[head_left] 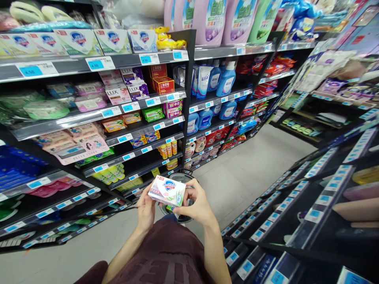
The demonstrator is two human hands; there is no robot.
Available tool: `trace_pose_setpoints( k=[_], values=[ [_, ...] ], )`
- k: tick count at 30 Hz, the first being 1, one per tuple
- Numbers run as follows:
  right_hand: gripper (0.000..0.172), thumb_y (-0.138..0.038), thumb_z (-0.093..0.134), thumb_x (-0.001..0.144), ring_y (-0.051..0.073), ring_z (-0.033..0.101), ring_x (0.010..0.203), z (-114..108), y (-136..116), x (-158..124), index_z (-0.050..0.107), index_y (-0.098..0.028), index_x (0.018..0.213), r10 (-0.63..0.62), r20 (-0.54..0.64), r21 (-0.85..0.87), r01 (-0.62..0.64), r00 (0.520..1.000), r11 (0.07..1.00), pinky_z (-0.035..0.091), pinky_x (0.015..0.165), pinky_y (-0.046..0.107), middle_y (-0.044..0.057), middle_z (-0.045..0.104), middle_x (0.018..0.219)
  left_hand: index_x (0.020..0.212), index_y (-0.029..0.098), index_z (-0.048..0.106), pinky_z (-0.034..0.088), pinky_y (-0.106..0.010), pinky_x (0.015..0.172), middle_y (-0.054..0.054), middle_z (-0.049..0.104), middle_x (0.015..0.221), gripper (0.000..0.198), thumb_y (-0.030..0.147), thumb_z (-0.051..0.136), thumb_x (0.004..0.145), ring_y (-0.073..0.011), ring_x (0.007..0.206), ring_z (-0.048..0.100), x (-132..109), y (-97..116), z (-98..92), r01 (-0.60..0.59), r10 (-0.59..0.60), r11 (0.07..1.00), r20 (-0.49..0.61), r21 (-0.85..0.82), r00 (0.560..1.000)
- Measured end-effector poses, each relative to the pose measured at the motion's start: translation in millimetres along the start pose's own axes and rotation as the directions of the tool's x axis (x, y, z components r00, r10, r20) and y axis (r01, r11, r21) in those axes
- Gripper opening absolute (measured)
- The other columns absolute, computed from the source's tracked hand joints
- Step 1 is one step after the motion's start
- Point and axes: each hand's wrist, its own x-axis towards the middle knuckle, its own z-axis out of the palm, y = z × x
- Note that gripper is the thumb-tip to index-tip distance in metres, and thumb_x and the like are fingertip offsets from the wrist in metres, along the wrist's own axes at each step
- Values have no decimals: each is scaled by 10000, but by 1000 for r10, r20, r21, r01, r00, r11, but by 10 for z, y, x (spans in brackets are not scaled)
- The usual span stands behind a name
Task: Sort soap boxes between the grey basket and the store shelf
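Head view: holding white soap box ahead of maroon garment, above what may be basket, mostly hidden. Gripped at left end by left hand, at right end by right hand, both narrowed to box. Probably light, stiff, slightly slick, corners dentable; best taken by short ends. Bounded by shelf edges at left, shelving at right; roomier over floor between.
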Motion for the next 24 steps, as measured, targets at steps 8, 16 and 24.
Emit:
trace_pose_setpoints(
  k=[8, 16, 24],
  values=[
    [746, -196, 963, 504, 118, 567, 550, 7, 59, 4, 418, -252, 1010, 9, 10, 28, -9, 1000, 1000, 456, 639, 237, -127, 607, 578, 1208, 188, 695, 499, -243, 476, -70, 705, 872, 532, 592, 658, 863, -130, 576, 562, -10, 25, 7, -13, 14, 999, 26, -44, 1000],
    [752, -175, 961, 504, 112, 575, 552, 19, 84, 5, 429, -257, 1030, 7, 7, 30, -7, 1000, 1000, 456, 651, 233, -135, 606, 579, 1202, 175, 698, 506, -245, 473, -74, 700, 873, 535, 590, 656, 867, -131, 578, 561, -6, 19, -1, -7, 7, 999, 16, -54, 1000],
    [750, -194, 959, 510, 117, 567, 561, 51, 85, 4, 424, -256, 1033, 5, 11, 33, -6, 1000, 999, 459, 657, 244, -132, 602, 584, 1183, 187, 707, 515, -246, 467, -70, 705, 867, 533, 606, 658, 856, -136, 581, 572, -4, 33, -12, -13, 13, 998, -3, -56, 1000]
  ],
)
